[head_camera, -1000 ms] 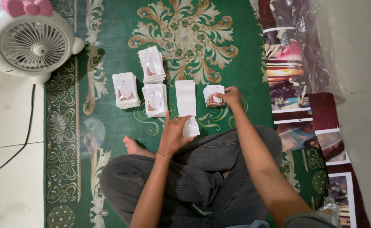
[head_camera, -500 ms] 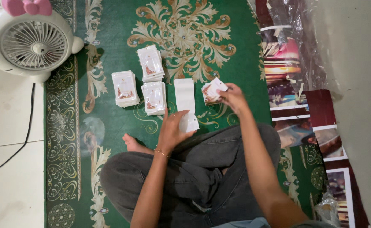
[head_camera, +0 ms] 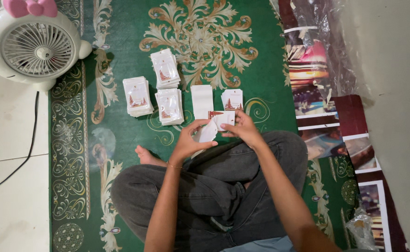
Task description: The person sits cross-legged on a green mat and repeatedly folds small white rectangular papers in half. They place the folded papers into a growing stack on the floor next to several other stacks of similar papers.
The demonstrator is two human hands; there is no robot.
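I sit cross-legged on a green carpet (head_camera: 121,140) with cream scrollwork; pale floor tile lies along one side of it, where a white fan (head_camera: 34,44) with a pink bow stands at the far corner. Along the other side, printed sheets under clear plastic (head_camera: 317,74) run beside the carpet.

On the carpet ahead of my knees lie three stacks of small white packets (head_camera: 137,95), each showing a reddish tower-shaped print, grouped close together. Just beside them lies a plain white stack (head_camera: 201,100), its long axis running away from me, and next to that a further printed stack (head_camera: 232,98).

My right hand (head_camera: 244,130) is closed on a small printed card (head_camera: 223,118), white with a reddish band at its top edge. The card is held above the carpet, just in front of my knees, face up, long axis roughly crosswise to me.

My left hand (head_camera: 188,140) pinches a thin white sleeve (head_camera: 208,132), tilted, its upper end touching the card's lower edge. Whether the card has entered the sleeve cannot be determined.
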